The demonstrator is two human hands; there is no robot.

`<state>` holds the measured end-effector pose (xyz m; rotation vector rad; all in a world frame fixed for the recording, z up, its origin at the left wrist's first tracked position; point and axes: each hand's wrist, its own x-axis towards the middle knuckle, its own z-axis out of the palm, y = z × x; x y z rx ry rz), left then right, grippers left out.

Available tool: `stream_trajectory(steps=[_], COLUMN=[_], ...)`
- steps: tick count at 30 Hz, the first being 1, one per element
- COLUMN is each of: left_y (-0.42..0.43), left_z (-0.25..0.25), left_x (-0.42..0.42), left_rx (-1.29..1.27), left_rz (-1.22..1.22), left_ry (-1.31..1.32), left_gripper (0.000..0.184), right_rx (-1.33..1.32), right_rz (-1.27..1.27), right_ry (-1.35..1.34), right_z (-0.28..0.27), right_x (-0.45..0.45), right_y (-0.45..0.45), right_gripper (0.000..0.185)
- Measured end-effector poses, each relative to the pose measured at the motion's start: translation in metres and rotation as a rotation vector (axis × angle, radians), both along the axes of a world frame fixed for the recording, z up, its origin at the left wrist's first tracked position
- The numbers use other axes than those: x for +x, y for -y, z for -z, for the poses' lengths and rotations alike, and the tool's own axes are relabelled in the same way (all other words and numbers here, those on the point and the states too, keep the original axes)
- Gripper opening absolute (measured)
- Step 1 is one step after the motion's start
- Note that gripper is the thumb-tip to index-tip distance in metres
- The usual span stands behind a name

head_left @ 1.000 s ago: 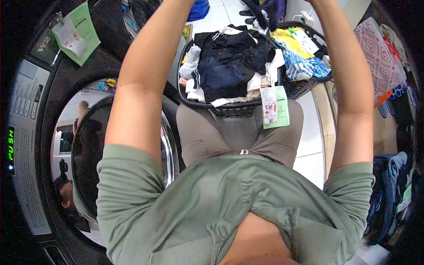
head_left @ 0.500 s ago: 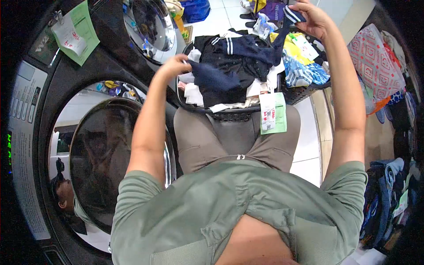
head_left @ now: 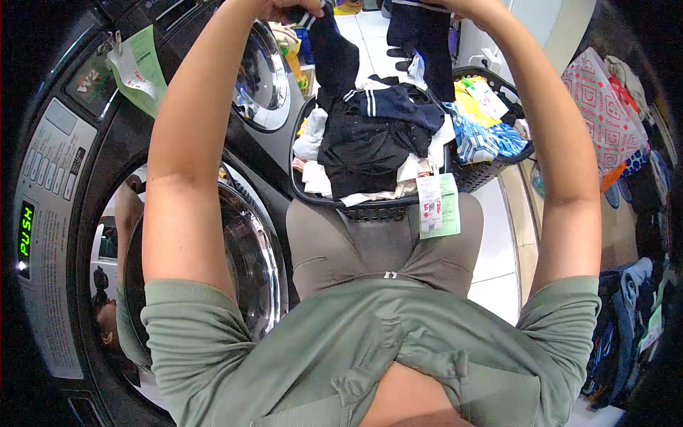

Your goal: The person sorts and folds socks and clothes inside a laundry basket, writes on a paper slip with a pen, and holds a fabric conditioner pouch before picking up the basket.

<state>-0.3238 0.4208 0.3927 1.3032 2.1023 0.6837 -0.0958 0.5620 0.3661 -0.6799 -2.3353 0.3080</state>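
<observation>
At the top edge, my left hand (head_left: 302,6) is closed on a dark striped garment (head_left: 334,60), which hangs down to the laundry basket. My right hand (head_left: 469,6), partly cut off by the frame, grips a dark cloth (head_left: 423,46) hanging at the basket's right side. Whether both hands hold one piece cannot be made out. The black basket (head_left: 384,211) in front of my knees is heaped with dark and white clothes, including a navy piece with white stripes (head_left: 402,105). A green and white paper tag (head_left: 439,206) hangs on its front.
A second basket (head_left: 491,167) with yellow and blue clothes stands to the right. Left are black front-loading machines, one with its round door (head_left: 260,263) beside my arm and a lit display (head_left: 26,231). A patterned plastic bag (head_left: 601,107) and piled clothes (head_left: 619,313) line the right.
Both hands have risen to the top edge, lifting dark cloth off the heap. The left hand has moved up and away from the basket's left side; the right hand has shifted slightly left.
</observation>
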Motion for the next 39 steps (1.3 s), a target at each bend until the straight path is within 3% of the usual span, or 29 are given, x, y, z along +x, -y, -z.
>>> stream_trajectory(steps=[2, 6, 9, 11, 13, 15, 18, 23, 26, 29, 31, 33, 35, 37, 38, 39], left_y=[-0.01, -0.031, -0.046, -0.055, -0.049, -0.059, -0.06, -0.076, -0.054, -0.052, -0.066, -0.07, -0.065, -0.05, -0.048, -0.023], left_z=[0.006, 0.016, 0.028, 0.036, 0.035, 0.034, 0.029, 0.042, 0.039, 0.049, 0.067, 0.083, 0.104, 0.127, 0.14, 0.137], left_x=[0.016, 0.023, 0.037, 0.046, 0.06, 0.052, 0.036, 0.007, 0.043, 0.046, 0.024, 0.015, 0.023, 0.026, 0.018, 0.032], left_rx=[0.05, 0.022, 0.021, 0.095, 0.109, 0.063, 0.121, 0.1, 0.233, 0.202, 0.161, 0.211, 0.345, 0.436, 0.451, 0.552], left_rz=[-0.058, -0.049, 0.002, 0.058, 0.088, 0.142, 0.077, 0.037, -0.125, -0.044, -0.049, -0.01, -0.175, -0.141, -0.057, -0.04], left_ry=[-0.042, -0.143, -0.12, -0.084, -0.046, -0.021, 0.168, 0.437, 0.479, 0.456, 0.473, 0.573, 0.504, 0.62, 0.935, 1.101], left_gripper=[0.023, 0.021, 0.016, 0.013, 0.013, 0.013, 0.011, 0.022, 0.026, 0.028, 0.028, 0.024, 0.017, 0.018, 0.021, 0.026], right_rx=[-0.373, -0.665, -0.714, -0.877, -0.954, -0.968, -1.333, -1.389, -1.407, -1.31, -1.339, -1.24, -1.276, -1.688, -1.69, -1.812], right_rz=[-0.016, -0.095, -0.04, -0.347, -0.221, -0.214, -0.402, -0.436, -0.49, -0.463, -0.471, -0.325, -0.27, -0.31, -0.308, -0.526], right_ry=[0.003, -0.173, -0.102, -0.243, 0.008, -0.035, -0.266, -0.381, -0.402, -0.374, -0.372, -0.514, -0.652, -0.781, -0.779, -0.841], right_z=[0.001, 0.013, 0.016, 0.039, 0.029, 0.031, 0.033, 0.043, 0.061, 0.068, 0.073, 0.082, 0.09, 0.11, 0.113, 0.115], right_x=[-0.005, -0.015, -0.019, -0.04, -0.033, -0.035, -0.046, -0.059, -0.071, -0.074, -0.073, -0.071, -0.066, -0.073, -0.066, -0.055], right_y=[-0.004, 0.004, 0.03, 0.019, 0.041, 0.042, 0.015, -0.002, -0.021, -0.017, -0.001, 0.011, 0.033, 0.015, 0.016, 0.021], right_gripper=[0.015, 0.008, 0.009, 0.015, 0.02, 0.026, 0.034, 0.023, 0.02, 0.016, 0.013, 0.014, 0.013, 0.012, 0.012, 0.014])
